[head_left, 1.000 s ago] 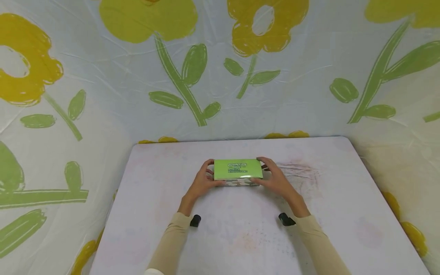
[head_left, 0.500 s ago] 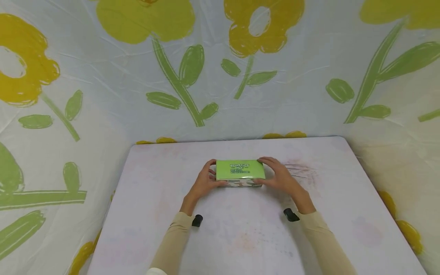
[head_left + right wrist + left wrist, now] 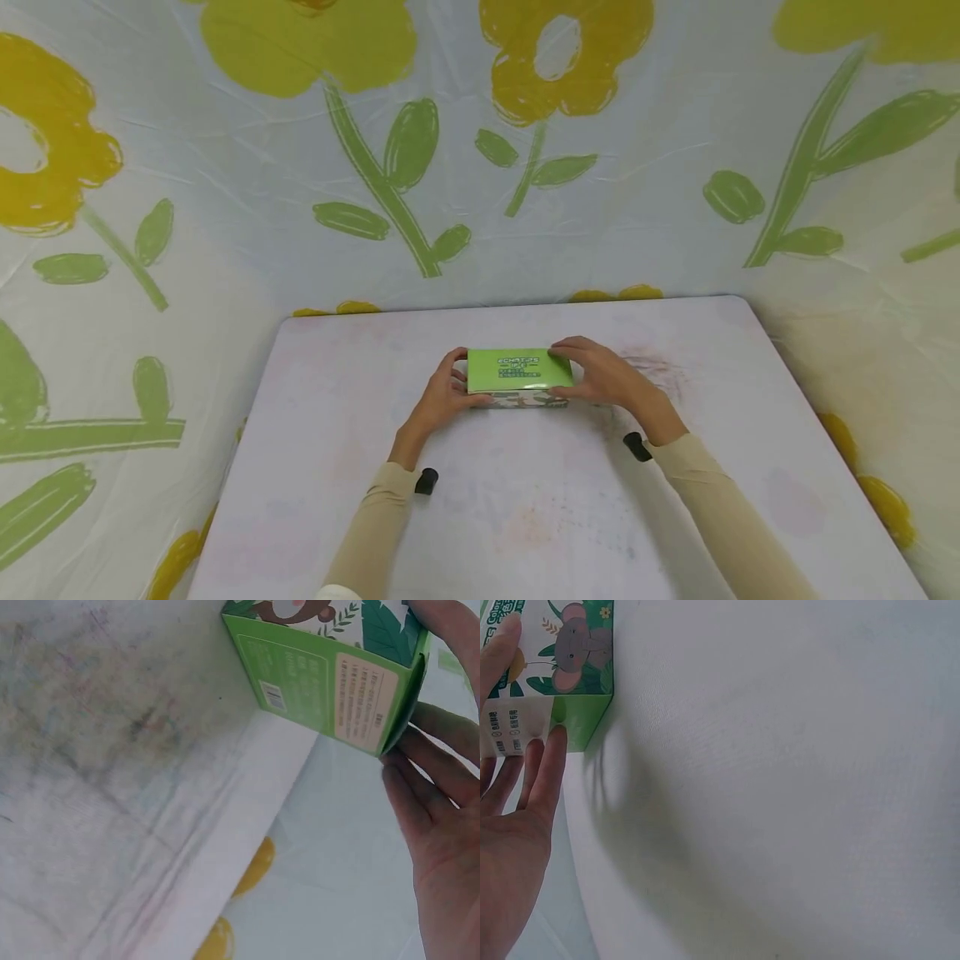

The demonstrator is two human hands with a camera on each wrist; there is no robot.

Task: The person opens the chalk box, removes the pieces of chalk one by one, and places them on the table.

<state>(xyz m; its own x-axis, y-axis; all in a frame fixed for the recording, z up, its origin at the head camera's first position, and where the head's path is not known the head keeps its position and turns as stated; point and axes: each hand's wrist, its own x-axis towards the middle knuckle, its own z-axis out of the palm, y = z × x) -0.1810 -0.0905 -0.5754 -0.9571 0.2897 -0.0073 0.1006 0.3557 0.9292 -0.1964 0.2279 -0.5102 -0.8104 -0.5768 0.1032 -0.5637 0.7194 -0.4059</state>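
A cardboard box (image 3: 520,369) lies on the table, its top bright green with printed lettering. Leaves and an elephant decorate one side of the box (image 3: 577,652) in the left wrist view. My left hand (image 3: 441,393) grips the left end, thumb on the near side and fingers around the far side. At the right end, my right hand (image 3: 609,377) holds the box between a thumb on the near side and fingers at the top far edge. In the right wrist view, a flap edge on the box (image 3: 315,682) stands slightly away near those fingers. The box's contents are hidden.
The white table (image 3: 360,367) carries faint coloured stains. Behind it and at the sides hangs a white cloth (image 3: 247,183) printed with yellow flowers. Black wrist devices (image 3: 427,481) sit on the inner side of both forearms.
My right hand's upper fingers have shifted left from the corner onto the box's top, and the right forearm has swung outward. My left hand keeps its hold. The view has drifted slightly.
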